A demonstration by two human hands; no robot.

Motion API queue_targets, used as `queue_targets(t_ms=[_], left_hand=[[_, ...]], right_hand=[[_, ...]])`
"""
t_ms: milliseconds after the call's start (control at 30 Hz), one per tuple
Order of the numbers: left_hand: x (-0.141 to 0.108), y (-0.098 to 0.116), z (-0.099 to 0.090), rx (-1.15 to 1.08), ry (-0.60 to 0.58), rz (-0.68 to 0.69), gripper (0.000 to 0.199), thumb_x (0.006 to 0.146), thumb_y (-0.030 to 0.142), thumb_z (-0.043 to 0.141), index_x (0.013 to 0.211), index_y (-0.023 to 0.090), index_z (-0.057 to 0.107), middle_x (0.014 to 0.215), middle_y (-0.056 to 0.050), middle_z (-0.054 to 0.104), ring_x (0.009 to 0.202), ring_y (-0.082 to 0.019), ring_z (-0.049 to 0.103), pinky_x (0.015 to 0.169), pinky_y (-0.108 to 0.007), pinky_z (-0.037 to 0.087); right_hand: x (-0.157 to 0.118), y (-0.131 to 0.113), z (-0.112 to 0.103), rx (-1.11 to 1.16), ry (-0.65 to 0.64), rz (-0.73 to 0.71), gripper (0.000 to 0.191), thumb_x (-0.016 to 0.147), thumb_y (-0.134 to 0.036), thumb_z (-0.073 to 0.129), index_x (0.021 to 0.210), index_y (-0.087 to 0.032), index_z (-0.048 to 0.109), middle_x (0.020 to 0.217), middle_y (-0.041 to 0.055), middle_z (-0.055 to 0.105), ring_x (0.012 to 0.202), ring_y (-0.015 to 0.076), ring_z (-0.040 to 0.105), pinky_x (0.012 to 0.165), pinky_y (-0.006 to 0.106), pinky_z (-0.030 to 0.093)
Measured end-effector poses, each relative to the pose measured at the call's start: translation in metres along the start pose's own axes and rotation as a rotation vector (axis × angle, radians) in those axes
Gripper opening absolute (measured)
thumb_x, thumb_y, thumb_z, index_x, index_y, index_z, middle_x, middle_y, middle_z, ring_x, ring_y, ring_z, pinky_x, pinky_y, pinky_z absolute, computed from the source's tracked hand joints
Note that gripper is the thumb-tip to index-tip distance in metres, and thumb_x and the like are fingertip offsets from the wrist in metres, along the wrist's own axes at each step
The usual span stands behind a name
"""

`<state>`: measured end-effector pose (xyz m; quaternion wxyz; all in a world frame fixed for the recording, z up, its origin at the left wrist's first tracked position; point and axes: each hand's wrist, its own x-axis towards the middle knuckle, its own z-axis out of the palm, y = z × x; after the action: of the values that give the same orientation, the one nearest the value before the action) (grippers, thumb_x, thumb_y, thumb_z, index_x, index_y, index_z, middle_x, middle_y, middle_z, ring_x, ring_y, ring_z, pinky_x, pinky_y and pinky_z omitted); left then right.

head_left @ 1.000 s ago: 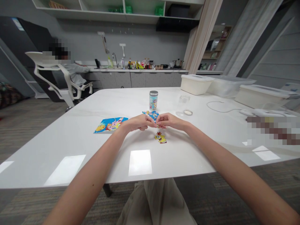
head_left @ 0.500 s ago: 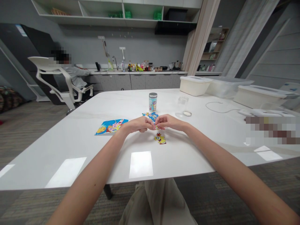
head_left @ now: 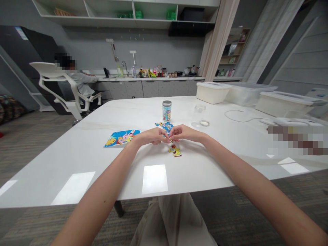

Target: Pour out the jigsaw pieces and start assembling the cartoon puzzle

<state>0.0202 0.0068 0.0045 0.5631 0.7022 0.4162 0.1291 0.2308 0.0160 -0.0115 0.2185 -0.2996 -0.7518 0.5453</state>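
Note:
My left hand and my right hand meet over the white table, fingertips pinched together on small jigsaw puzzle pieces, which the fingers largely cover. Just below them on the table lies a joined yellow section of the puzzle with a cartoon face. Behind the hands is a spread of loose blue patterned puzzle pieces, partly hidden by the fingers. A cartoon-printed tin with a silver lid stands upright beyond them. Left of my left hand a blue cartoon picture sheet lies flat.
A clear jar and a round lid sit right of the tin. Lidded storage boxes line the table's far right, with a white cable before them. A person in a white chair sits at the far left.
Both hands stay nearly in place, with only slight finger movement at the pinched pieces. The view has shifted very slightly; the puzzle section, tin and sheet lie as before.

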Motion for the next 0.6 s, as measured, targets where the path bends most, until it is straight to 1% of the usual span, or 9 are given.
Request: queue_targets(t_ms=[100, 233, 333, 467, 600], left_hand=[[0.0005, -0.0002, -0.0001, -0.014, 0.008, 0.011, 0.027, 0.057, 0.032, 0.081, 0.069, 0.016, 0.063, 0.047, 0.01, 0.028, 0.042, -0.004, 0.018, 0.042, -0.022, 0.009], [0.0026, -0.0036, -0.0018, -0.067, -0.007, 0.022, 0.025, 0.06, 0.032, 0.08, 0.07, 0.015, 0.064, 0.047, 0.01, 0.025, 0.042, -0.004, 0.016, 0.042, -0.022, 0.009], [0.0036, -0.0045, -0.0026, -0.09, -0.014, 0.03, 0.026, 0.061, 0.033, 0.08, 0.071, 0.015, 0.064, 0.049, 0.01, 0.026, 0.042, -0.003, 0.016, 0.042, -0.022, 0.01], [0.0023, -0.0021, -0.0019, -0.093, -0.012, 0.029, 0.029, 0.06, 0.035, 0.081, 0.073, 0.014, 0.065, 0.05, 0.01, 0.026, 0.042, -0.003, 0.016, 0.042, -0.022, 0.01], [-0.0013, 0.0018, -0.0006, -0.083, -0.012, 0.023, 0.03, 0.06, 0.036, 0.081, 0.069, 0.014, 0.063, 0.049, 0.011, 0.023, 0.043, -0.003, 0.016, 0.042, -0.021, 0.009]], right_hand=[[0.0001, -0.001, 0.001, 0.009, 0.011, 0.004, 0.022, 0.074, -0.032, 0.075, 0.083, -0.014, 0.068, 0.072, -0.0002, 0.067, 0.061, 0.008, 0.053, 0.059, 0.023, 0.04], [-0.0001, -0.0012, 0.0007, 0.027, 0.018, 0.002, 0.024, 0.071, -0.033, 0.077, 0.082, -0.014, 0.068, 0.071, -0.0007, 0.067, 0.061, 0.0083, 0.055, 0.06, 0.023, 0.041], [-0.001, -0.001, -0.0006, 0.055, 0.027, 0.011, 0.026, 0.068, -0.032, 0.08, 0.083, -0.014, 0.067, 0.073, 0.0001, 0.068, 0.063, 0.0093, 0.058, 0.06, 0.023, 0.043], [-0.002, 0.0002, -0.0028, 0.069, 0.0, 0.004, 0.027, 0.069, -0.03, 0.079, 0.087, -0.014, 0.068, 0.077, 0.0021, 0.07, 0.068, 0.0115, 0.063, 0.061, 0.023, 0.045], [-0.0019, 0.0021, -0.004, 0.084, 0.0, -0.003, 0.027, 0.068, -0.029, 0.08, 0.088, -0.014, 0.068, 0.077, 0.0023, 0.071, 0.069, 0.012, 0.064, 0.062, 0.023, 0.046]])
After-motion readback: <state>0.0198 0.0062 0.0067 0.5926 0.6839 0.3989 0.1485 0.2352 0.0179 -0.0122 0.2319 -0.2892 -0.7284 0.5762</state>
